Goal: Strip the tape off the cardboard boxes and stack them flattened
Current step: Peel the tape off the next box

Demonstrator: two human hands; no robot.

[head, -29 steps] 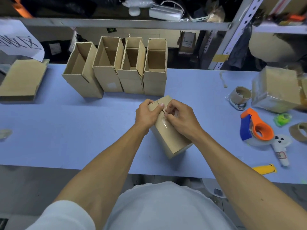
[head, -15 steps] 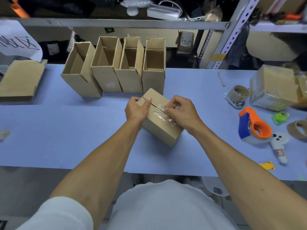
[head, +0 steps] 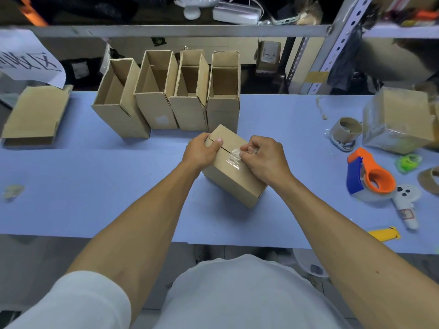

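Tape removal under way; flattening not started.
Our left hand [head: 200, 153] grips the closed brown cardboard box [head: 234, 176]; our right hand [head: 263, 157] pinches its clear tape strip [head: 234, 156]; four open-topped cardboard boxes [head: 166, 96] remain unflattened.

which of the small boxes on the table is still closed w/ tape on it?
The box in hand, nearest the person: left hand grips it, right hand pinches its clear tape. The four boxes in the row behind stand open-topped.
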